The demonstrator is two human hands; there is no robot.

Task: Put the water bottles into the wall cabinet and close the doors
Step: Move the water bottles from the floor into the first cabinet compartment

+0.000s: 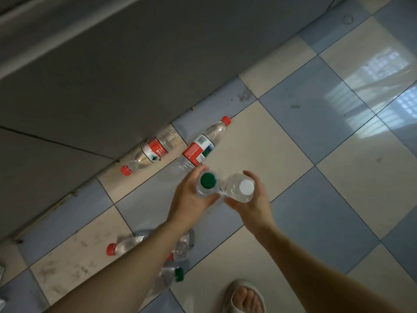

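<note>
Head view, looking steeply down: the left hand (191, 195) has its fingers curled round the shoulder of a green-capped bottle (208, 180), and the right hand (247, 201) wraps a white-capped bottle (246, 186) the same way, so each grip is closed on one bottle. The two bottles are held side by side, touching or nearly so, well above the floor (293, 154). Both stand upright, caps pointing up at the camera and long axes running straight down away from it, so only caps and shoulders show. Beyond the hands, on the far side, two red-capped bottles lie flat: one (198, 147) points its cap far and right, the other (147, 154), hard against the foot of a grey panel (90, 86), points its cap near and left. Nearer, under the left forearm, lie a third red-capped bottle (123, 246) with its cap to the left and a second green-capped one (173, 274), both partly hidden. A foot in a slipper (244, 297) stands near right. My reading is that this is the gathering step, with one pair picked up and at least four bottles left on the tiles. The cabinet opening and doors are not in view, so the next move calls for raising the pair, keeping them upright, to set them inside.
</note>
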